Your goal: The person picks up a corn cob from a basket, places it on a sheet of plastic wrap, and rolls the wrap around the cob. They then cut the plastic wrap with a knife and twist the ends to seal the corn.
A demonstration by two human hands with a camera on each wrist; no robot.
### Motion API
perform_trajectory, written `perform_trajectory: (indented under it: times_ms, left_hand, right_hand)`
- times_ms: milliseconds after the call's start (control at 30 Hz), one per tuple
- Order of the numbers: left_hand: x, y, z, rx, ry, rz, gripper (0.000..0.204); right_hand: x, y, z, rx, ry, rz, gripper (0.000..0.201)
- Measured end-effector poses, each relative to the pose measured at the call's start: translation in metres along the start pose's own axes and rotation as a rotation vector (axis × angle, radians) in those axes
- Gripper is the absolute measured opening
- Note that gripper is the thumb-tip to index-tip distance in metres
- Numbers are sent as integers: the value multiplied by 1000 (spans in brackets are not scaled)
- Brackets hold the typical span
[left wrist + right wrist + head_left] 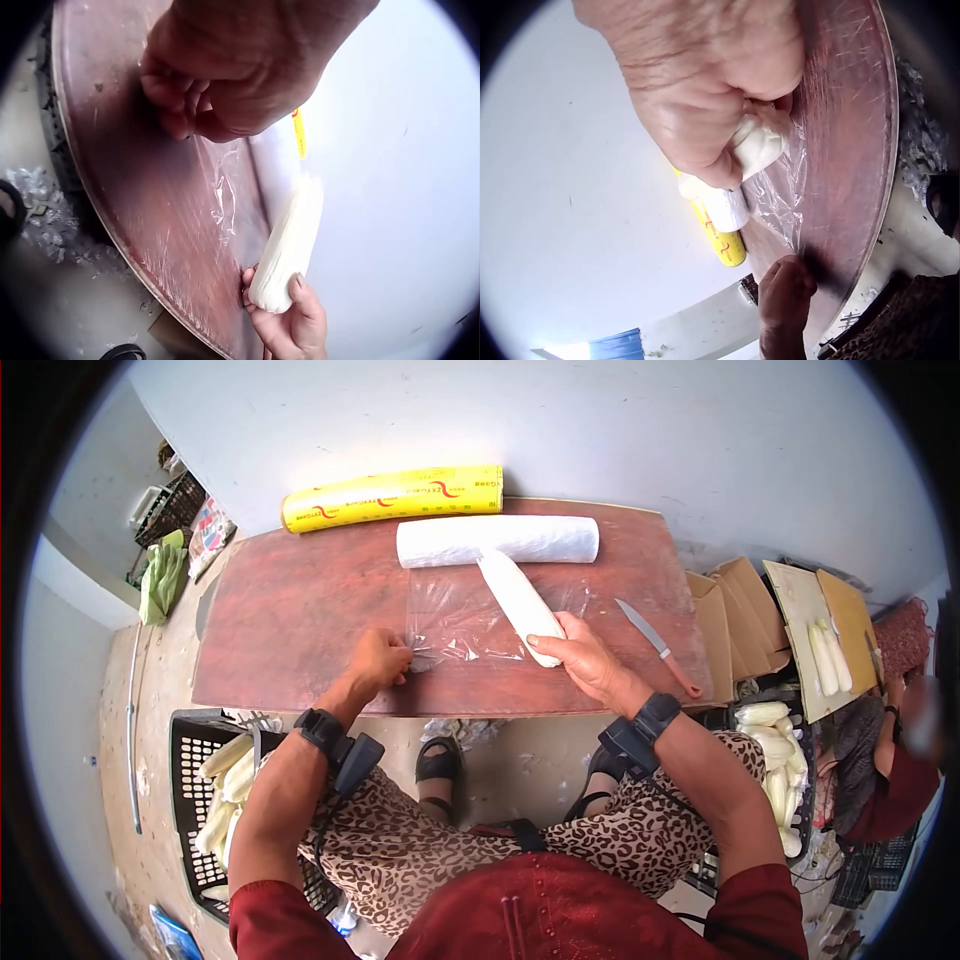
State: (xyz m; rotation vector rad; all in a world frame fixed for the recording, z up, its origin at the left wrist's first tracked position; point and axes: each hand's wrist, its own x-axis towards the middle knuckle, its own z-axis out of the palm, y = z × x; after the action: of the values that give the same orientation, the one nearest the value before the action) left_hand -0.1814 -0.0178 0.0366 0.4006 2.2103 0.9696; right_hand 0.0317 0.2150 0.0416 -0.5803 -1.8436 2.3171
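Note:
My right hand (592, 658) grips the thick end of a long pale vegetable (518, 605), thumb on top. Its narrower end points away and overlaps a white roll of cling film (550, 540) in the head view. A clear sheet of plastic film (450, 622) stretches from the roll toward me over the reddish wooden table (290, 620). At the sheet's near left corner, my left hand (382, 658) pinches the film between thumb and curled fingers. The right wrist view shows the film (780, 206) wrinkled beneath the vegetable (761, 142), drawn toward the left hand (786, 289).
A yellow printed roll (390, 498) lies along the table's back edge. To the right is a knife (645, 628) with a pinkish handle. Black crates (183, 760) of pale vegetables flank my legs. Cardboard (745, 610) stands at the right, near another person's red sleeve (900, 790).

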Motion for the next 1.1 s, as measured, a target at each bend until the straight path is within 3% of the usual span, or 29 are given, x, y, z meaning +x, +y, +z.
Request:
perform_trajectory:
  times_ms: [367, 567, 867, 1100]
  left_hand:
    - [-11, -9, -11, 61, 32, 27, 9]
    - [-20, -5, -11, -251, 29, -2, 2]
    - [-22, -8, -12, -283, 24, 85, 11]
    - [-19, -10, -11, -268, -31, 61, 13]
  right_hand:
    - [-3, -5, 3, -249, -12, 37, 66]
    - [-7, -11, 6, -302, -31, 30, 66]
    - [-5, -6, 3, -504, -34, -33, 64]
    - [-7, -10, 5, -538, -26, -26, 63]
